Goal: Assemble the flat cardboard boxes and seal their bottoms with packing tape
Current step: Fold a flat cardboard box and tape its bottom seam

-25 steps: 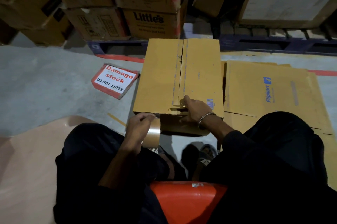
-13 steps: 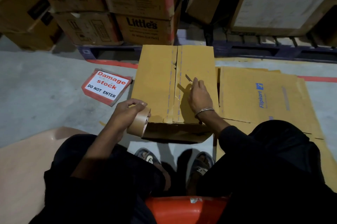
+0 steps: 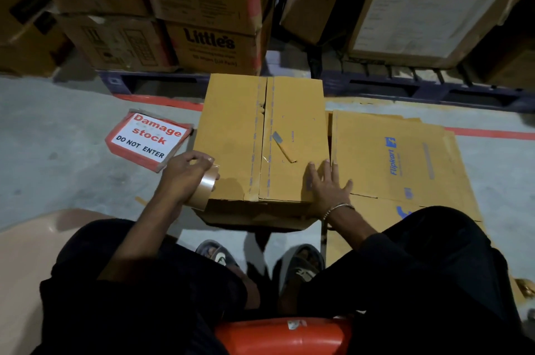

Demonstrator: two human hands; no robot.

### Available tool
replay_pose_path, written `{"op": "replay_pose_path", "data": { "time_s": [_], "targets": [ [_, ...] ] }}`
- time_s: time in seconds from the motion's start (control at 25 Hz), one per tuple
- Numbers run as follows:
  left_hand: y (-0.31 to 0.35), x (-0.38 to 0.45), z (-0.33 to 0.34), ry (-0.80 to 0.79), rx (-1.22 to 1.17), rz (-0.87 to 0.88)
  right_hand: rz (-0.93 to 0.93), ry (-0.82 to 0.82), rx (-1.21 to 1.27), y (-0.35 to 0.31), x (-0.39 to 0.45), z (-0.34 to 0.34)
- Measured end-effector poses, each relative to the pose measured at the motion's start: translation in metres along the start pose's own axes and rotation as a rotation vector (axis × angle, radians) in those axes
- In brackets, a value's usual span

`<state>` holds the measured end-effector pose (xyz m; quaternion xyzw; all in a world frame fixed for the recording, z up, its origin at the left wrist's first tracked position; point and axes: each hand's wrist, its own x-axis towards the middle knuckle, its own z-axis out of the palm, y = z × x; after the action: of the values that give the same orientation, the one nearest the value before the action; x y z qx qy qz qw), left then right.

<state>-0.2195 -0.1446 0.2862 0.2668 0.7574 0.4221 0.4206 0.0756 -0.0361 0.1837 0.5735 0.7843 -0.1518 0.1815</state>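
**One box bottom, seam not yet sealed**

One assembled box sits mid-frame, flaps closed. Left hand grips the tape roll at its lower-left corner; right hand lies flat, fingers spread, lower right. Flat cartons lie right. Likely risk: flaps gaping, so tape wrinkles.

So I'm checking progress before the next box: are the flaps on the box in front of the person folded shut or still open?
Shut. Both flaps of the box lie flat and meet along the centre seam.
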Motion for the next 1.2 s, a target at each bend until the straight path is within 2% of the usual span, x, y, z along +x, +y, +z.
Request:
{"op": "replay_pose_path", "data": {
  "time_s": [0.2,0.4,0.48,0.52,0.6,0.68,0.8,0.96,1.2],
  "targets": [
    [0.004,-0.007,0.013,-0.166,0.039,-0.005,-0.062,0.173,0.042,0.040,0.012,-0.023],
    [0.002,-0.015,0.026,-0.382,0.123,-0.002,-0.006,0.094,0.077,0.041,0.010,-0.031],
    [0.000,-0.016,0.029,-0.455,0.169,0.022,-0.027,0.171,0.302,0.014,-0.010,-0.035],
    [-0.001,-0.016,0.030,-0.483,0.188,0.034,-0.058,0.193,0.532,-0.003,-0.023,-0.041],
    [-0.002,-0.017,0.033,-0.542,0.230,0.060,-0.089,0.050,1.074,-0.035,-0.052,-0.056],
    [-0.004,-0.020,0.038,-0.583,0.262,0.098,-0.098,-0.092,1.339,-0.053,-0.068,-0.058],
    [-0.007,-0.022,0.046,-0.616,0.313,0.132,-0.054,-0.053,1.389,-0.064,-0.066,-0.043],
    [-0.012,-0.018,0.054,-0.571,0.523,0.187,0.004,-0.010,1.374,-0.063,-0.060,-0.038],
    [-0.009,-0.021,0.063,-0.550,0.611,0.257,0.017,0.057,1.287,-0.058,-0.057,-0.039]
  ]
}}
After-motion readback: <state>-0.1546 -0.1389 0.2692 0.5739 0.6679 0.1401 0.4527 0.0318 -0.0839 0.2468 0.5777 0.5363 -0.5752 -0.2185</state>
